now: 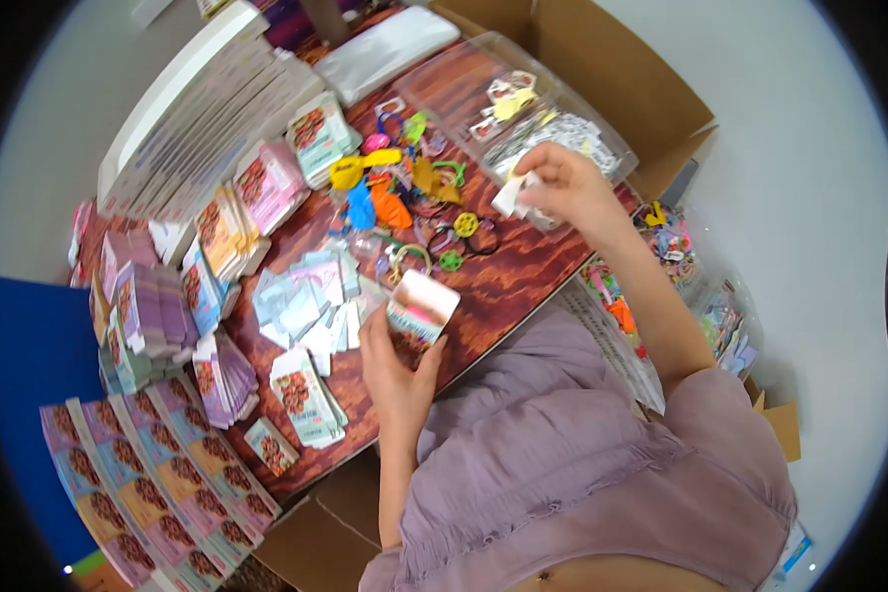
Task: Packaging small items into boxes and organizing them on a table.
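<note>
Head view, looking down: the left hand (397, 370) holds a small printed packet (421, 314) over the near edge of the counter (508, 286), its grip closed round the packet's lower part with the thumb on the front. The right hand (562, 183) reaches toward the far right corner, its grip pinched shut on a small white slip (512, 196) just at the rim of a clear plastic tray (464, 84) that holds small printed pieces. Between the two hands lies a heap of bright plastic trinkets (405, 187), yellow, orange, blue and green. Loose pale packets (306, 306) are strewn just left of the held packet. Stacks of printed packets (217, 237) run along the counter's left edge, and a cardboard box (612, 69) stands behind the tray.
</note>
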Available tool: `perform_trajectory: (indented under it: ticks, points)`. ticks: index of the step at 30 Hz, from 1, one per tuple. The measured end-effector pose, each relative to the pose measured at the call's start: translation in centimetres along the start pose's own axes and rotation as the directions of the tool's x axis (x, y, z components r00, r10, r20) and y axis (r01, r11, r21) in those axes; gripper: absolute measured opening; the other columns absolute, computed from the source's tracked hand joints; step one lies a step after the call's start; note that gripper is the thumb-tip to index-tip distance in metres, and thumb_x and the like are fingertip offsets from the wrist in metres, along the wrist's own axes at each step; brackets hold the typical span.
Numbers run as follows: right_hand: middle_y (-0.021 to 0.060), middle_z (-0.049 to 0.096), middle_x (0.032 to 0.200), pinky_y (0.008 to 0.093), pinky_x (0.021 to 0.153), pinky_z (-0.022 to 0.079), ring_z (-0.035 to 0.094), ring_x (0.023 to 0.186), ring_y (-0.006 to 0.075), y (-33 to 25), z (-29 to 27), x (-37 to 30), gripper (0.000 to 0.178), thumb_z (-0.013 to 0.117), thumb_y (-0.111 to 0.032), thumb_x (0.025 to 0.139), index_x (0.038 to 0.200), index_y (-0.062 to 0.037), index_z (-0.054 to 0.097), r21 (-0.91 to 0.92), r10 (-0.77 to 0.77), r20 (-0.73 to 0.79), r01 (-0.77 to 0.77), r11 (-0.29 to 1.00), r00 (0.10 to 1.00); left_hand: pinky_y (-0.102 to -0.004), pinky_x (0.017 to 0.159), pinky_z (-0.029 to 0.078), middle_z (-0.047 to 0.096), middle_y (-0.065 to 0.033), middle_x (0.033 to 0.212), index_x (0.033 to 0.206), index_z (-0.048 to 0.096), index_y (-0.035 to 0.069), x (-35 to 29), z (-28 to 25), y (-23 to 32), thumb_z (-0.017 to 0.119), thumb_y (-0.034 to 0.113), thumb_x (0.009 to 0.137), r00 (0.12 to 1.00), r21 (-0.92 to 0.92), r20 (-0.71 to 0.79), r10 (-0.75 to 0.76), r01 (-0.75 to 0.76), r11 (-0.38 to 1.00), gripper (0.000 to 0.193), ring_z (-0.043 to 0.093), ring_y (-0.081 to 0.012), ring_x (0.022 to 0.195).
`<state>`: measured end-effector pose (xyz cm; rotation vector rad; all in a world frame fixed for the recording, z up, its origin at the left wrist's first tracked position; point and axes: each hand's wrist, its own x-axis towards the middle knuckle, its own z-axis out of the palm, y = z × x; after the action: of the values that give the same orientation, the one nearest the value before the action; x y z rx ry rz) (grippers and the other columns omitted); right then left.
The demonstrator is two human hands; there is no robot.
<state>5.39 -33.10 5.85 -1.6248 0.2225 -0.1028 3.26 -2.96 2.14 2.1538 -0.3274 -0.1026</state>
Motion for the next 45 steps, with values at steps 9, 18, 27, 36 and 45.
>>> perform_trajectory:
  ticks: [9,18,27,36,45]
  points:
    - [0.0111,0.065,0.085,0.0371,0.066,0.051,0.066,0.077,0.0310,0.1,13.9,-3.8,0.014,0.067,-0.005,0.082,0.094,-0.0056,0.060,-0.465,-0.283,0.131,0.311,0.829,0.950,-0.0430,0.084,0.050,0.054,-0.0198,0.121,0.134,0.043,0.001,-0.6,0.4,-0.3,0.083,0.011,0.071,0.986,0.169,-0.140,0.091,-0.067,0.983,0.075,0.058,-0.0386,0.106]
    - [0.0110,0.064,0.108,0.0384,0.082,0.051,0.063,0.093,0.0301,-0.9,14.6,-3.6,0.027,0.072,-0.007,0.080,0.106,-0.0049,0.066,-0.391,-0.476,0.313,0.568,0.724,0.822,-0.0428,0.083,0.050,0.053,-0.0208,0.119,0.133,0.041,-0.002,-1.2,0.1,-1.7,0.084,0.011,0.072,0.955,0.149,-0.293,0.042,0.002,0.989,0.077,0.059,-0.0381,0.105]
    - [0.0067,0.062,0.111,0.0248,0.087,0.048,0.058,0.103,0.0086,2.0,14.7,-4.4,0.025,0.059,0.001,0.094,0.118,0.0000,0.056,0.221,-0.057,0.187,0.014,0.975,0.981,-0.0305,0.075,0.053,0.060,-0.0158,0.116,0.138,0.040,-0.003,-2.0,-0.6,-1.4,0.074,0.009,0.087,0.968,-0.349,-0.210,-0.135,0.054,0.935,0.062,0.065,-0.0193,0.094]
    - [0.0028,0.060,0.103,0.0250,0.084,0.046,0.056,0.094,0.0075,3.7,12.7,-4.1,0.014,0.059,-0.008,0.098,0.106,0.0015,0.062,0.174,-0.035,0.460,-0.051,0.983,0.887,-0.0252,0.081,0.053,0.066,-0.0097,0.112,0.139,0.042,0.004,-2.6,-2.8,-1.9,0.061,-0.005,0.092,0.977,-0.583,0.139,-0.162,0.213,0.784,0.051,0.064,-0.0138,0.100]
    - [0.0080,0.063,0.112,0.0270,0.088,0.048,0.058,0.101,0.0092,2.9,13.9,-4.7,0.014,0.060,-0.005,0.095,0.108,0.0007,0.062,0.177,-0.077,0.425,0.000,0.984,0.902,-0.0243,0.073,0.053,0.059,-0.0118,0.113,0.142,0.034,0.007,-3.0,-3.1,-1.2,0.066,-0.011,0.085,0.987,-0.522,0.010,-0.160,0.141,0.841,0.068,0.065,-0.0140,0.089]
